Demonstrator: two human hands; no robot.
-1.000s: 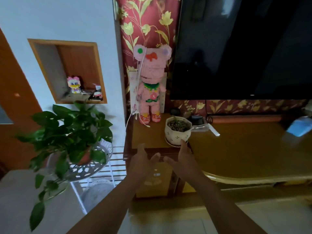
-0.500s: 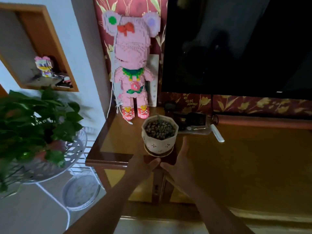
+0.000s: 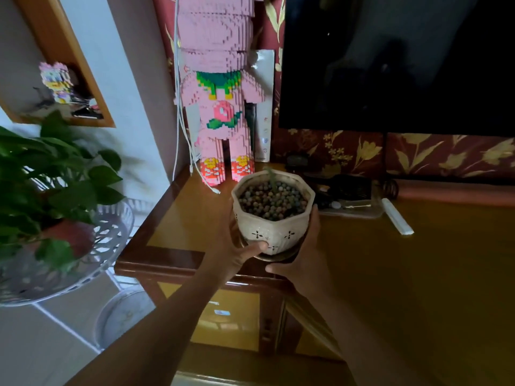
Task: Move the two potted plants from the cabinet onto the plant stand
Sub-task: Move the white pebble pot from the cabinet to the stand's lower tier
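A small white pot (image 3: 274, 218) filled with pebbles, with a thin green sprout, stands on a saucer on the brown cabinet top (image 3: 390, 274). My left hand (image 3: 231, 252) wraps its left side, thumb pressed on the front. On the right, my right hand (image 3: 303, 260) cups the pot and the saucer's edge. At the far left, a leafy green plant in a reddish pot (image 3: 67, 235) sits in the upper white openwork tray of the plant stand (image 3: 117, 227).
A pink brick-built bear (image 3: 220, 107) stands behind the pot with white cables hanging beside it. A dark television (image 3: 398, 62) fills the upper right. A clear tray of small items (image 3: 351, 201) and a white stick (image 3: 397, 220) lie right of the pot. The stand's lower tray (image 3: 122, 316) sits below.
The camera moved closer to the cabinet. Both hands reached forward from the cabinet's front edge and closed around the white pot.
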